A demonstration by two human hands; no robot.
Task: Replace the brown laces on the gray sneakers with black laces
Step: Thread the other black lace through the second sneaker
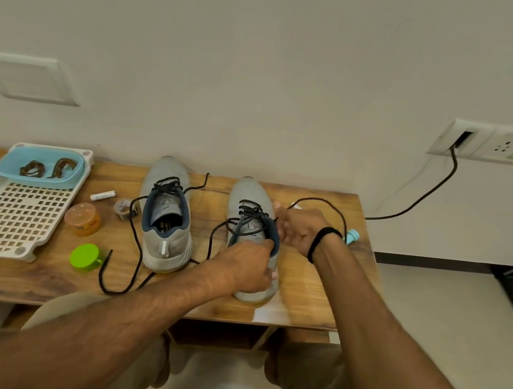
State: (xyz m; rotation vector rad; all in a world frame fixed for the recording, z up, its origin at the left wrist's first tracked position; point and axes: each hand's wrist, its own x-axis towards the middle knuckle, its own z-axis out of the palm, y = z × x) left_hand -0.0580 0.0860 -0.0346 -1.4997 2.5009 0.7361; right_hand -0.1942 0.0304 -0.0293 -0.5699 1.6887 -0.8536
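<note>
Two gray sneakers stand on the wooden table (307, 288), toes toward the wall. The left sneaker (165, 214) carries a black lace (138, 243) whose loose ends trail over the table. The right sneaker (249, 203) is laced in black too. My left hand (246, 267) grips that shoe at its heel collar. My right hand (301, 229) pinches the black lace (324, 201) at the shoe's right side; the lace loops out behind the hand. Two coiled brown laces (48, 167) lie in a light blue tub (9, 169).
A white perforated tray (8, 217) holds the blue tub at the left. Near it stand an orange jar (83, 218), a green lid (84, 255), a tape roll (123, 207) and a small white stick (102, 195). A teal object (353, 235) sits right; a black cable (428, 193) hangs from the wall socket.
</note>
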